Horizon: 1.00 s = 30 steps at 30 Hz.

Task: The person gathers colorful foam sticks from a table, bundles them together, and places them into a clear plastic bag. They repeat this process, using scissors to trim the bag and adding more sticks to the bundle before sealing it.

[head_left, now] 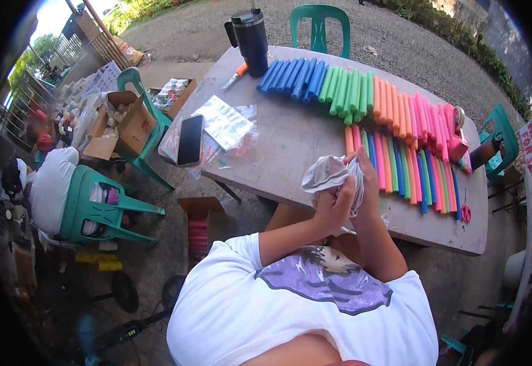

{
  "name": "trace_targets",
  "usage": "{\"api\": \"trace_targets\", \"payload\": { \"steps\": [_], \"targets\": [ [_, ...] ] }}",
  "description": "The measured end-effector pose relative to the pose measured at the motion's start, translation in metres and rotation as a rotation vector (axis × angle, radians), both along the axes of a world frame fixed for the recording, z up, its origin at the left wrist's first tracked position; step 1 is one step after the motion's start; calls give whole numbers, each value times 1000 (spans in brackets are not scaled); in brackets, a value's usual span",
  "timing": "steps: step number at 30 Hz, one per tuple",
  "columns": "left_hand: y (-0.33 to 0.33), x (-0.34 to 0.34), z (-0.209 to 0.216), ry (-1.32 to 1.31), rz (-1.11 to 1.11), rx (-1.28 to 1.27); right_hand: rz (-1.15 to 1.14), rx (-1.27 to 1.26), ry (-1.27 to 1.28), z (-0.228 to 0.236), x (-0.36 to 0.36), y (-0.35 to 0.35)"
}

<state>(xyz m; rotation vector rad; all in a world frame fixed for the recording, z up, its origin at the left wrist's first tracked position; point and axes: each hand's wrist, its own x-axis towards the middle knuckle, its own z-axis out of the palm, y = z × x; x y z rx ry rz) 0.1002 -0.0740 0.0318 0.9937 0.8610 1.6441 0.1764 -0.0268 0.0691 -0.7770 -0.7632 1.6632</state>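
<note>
The table (290,140) runs from upper left to lower right, its near edge passing just in front of the person's hands; the middle of the top lies bare between the phone and the foam rows, while the far and right portions are taken up; gravel ground lies open beyond the far edge, with a green chair (319,24) standing at it and another green chair (501,137) at the right end. Both hands are raised over the near edge, close together; the left hand (334,207) is clenched on a crumpled white bag (330,174) from below; the right hand (366,174) grips the same bag from its right side, fingers curled over it; the bag sits between the two hands, just short of the nearer foam row. Foam tubes (351,91) lie side by side in a far row of blue, green, orange and pink; thinner foam sticks (409,171) in mixed colours form a nearer row to the right of the hands. At left, a cardboard box (122,125) rests open on a green chair (150,116), contents unclear; a smaller box (199,229) on the ground under the near edge holds pink tubes. A dark tumbler (250,39) stands at the far corner; a phone (190,140) lies on clear plastic bags (226,125); red scissors (465,212) lie near the right edge.
</note>
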Motion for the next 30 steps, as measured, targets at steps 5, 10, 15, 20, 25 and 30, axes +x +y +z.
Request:
{"api": "trace_targets", "payload": {
  "steps": [5,10,15,20,25,30],
  "targets": [
    [21,-42,48,-384,-235,-226,-287,874,-516,-15,-31,-31],
    [18,-50,30,-639,-257,-175,-136,854,-562,-19,-33,-25],
    [13,-58,37,-156,-105,-15,-242,748,-618,18,-67,19],
    [3,-109,17,827,13,117,-220,506,-786,24,-85,118],
    [59,-192,-19,1693,859,-169,-66,315,-706,23,-157,181],
    [84,-226,-38,1646,786,-334,198,494,-647,7,-228,188]
  ]
}}
